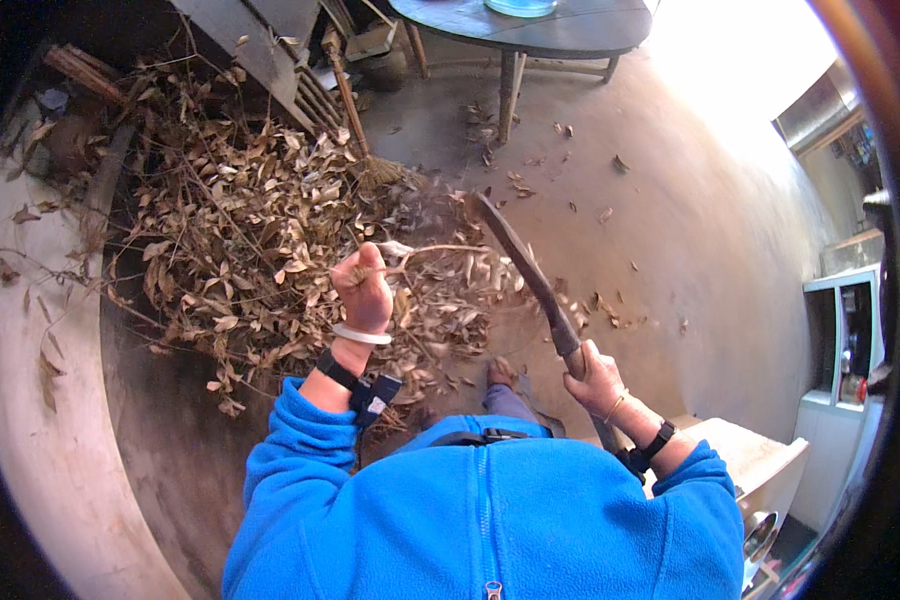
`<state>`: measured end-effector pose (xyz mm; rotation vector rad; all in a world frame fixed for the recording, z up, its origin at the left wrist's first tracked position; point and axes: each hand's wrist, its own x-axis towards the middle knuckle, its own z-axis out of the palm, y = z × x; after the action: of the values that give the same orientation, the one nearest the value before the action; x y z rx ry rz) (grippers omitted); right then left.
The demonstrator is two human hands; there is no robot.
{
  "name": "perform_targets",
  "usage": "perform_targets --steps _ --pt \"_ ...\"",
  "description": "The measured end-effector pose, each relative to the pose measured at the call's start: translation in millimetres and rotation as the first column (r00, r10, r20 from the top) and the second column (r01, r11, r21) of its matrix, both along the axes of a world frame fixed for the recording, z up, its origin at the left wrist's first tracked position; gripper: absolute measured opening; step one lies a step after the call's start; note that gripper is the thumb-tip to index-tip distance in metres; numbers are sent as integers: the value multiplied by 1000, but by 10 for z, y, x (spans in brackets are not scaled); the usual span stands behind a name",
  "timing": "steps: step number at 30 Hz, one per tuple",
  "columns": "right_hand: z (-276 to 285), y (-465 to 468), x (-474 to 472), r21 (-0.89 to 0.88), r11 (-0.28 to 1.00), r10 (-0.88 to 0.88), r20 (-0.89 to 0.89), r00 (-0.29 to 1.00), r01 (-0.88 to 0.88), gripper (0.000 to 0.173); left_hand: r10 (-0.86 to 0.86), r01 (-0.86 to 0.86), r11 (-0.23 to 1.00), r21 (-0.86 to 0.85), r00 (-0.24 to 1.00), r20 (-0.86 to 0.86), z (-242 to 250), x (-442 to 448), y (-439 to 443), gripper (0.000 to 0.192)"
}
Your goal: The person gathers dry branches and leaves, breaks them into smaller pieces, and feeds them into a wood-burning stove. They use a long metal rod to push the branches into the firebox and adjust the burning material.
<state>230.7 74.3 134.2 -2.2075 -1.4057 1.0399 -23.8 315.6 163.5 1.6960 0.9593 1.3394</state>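
My left hand (364,292) is closed around a thin dry branch (446,248), which reaches out to the right and has a few leaves on it. In my right hand (596,379) is the wooden handle of a billhook-like machete (529,274). Its dark blade slants up and to the left, and the hooked tip lies just past the far end of the branch. Whether blade and branch touch, I cannot tell. Below and to the left of both hands spreads a large heap of dry leafy branches (247,217).
A straw broom (379,171) leans at the heap's far edge, near a slatted wooden piece (319,101). Beyond stands a round table (570,34) with legs on the floor. Loose leaves lie scattered on the concrete floor (682,247). A white cabinet (840,360) stands at right.
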Motion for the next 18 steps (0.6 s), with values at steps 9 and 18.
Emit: perform_targets --steps 9,18 --pt "-697 744 -453 121 982 132 127 983 -147 32 -11 -3 999 36 928 372 846 197 -150 35" --pt "-1537 149 -232 -291 954 57 -59 997 -71 43 314 -272 946 -176 905 286 834 -299 -88 47"
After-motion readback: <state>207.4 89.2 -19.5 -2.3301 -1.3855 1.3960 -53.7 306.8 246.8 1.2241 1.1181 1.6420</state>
